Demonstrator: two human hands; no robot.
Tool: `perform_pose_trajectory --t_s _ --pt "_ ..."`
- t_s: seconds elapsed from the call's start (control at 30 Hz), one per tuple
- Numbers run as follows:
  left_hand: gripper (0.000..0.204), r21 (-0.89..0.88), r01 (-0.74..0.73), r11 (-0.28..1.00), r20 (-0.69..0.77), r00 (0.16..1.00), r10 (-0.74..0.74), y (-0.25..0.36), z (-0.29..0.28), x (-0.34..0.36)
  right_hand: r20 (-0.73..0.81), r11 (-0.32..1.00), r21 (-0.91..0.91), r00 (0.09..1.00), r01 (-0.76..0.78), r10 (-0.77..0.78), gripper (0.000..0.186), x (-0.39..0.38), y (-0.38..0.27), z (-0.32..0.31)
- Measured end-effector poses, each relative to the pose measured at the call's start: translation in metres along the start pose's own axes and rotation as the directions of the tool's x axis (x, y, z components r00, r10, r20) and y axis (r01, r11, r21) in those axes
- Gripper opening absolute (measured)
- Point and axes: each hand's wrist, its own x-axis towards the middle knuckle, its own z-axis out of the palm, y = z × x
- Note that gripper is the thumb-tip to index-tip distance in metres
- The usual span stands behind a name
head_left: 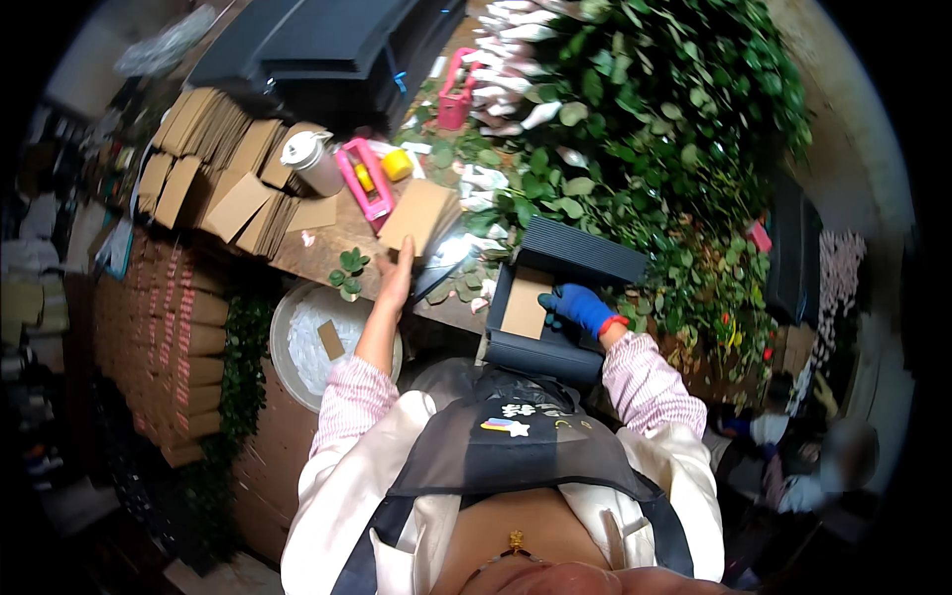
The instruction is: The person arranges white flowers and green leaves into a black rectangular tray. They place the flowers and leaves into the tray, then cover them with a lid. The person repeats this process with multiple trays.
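Right hand (pixel 580 310), gloved in blue, reaches over a brown card panel (pixel 527 300) inside the open dark box (pixel 540 354), the panel's visible part lying to its left (whether it grips cannot be told). Left hand (pixel 397 273), bare, fingers extended, is at the near edge of a card stack (pixel 420 215), long axis slanting away rightward; a pale tub (pixel 279 359) nearby holds whitish material (pixel 302 342) and a brown scrap (pixel 330 339).
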Motion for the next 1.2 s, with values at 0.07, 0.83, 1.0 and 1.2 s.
perform_pose_trajectory --t_s 0.07,0.83,1.0,1.2 --pt "0.088 0.046 -0.278 0.959 -0.175 0.943 0.282 -0.009 0.002 -0.02 0.029 0.99 0.141 0.999 0.02 -0.024 0.037 -0.009 0.002 -0.005" --pt "0.025 0.09 -0.954 0.286 0.946 0.171 0.275 0.051 0.115 -0.092 -0.323 0.967 -0.171 0.917 0.188 -0.235 0.049 0.004 0.017 0.035" --pt "0.064 0.027 -0.998 0.061 0.98 0.038 0.194 0.055 0.13 -0.091 -0.179 0.889 -0.387 0.926 0.244 -0.333 0.044 -0.02 0.011 0.01" --pt "0.066 0.111 -0.991 0.075 0.979 0.122 0.165 0.042 0.118 -0.092 0.024 0.656 -0.344 0.705 0.672 -0.709 0.053 -0.134 -0.015 0.023"
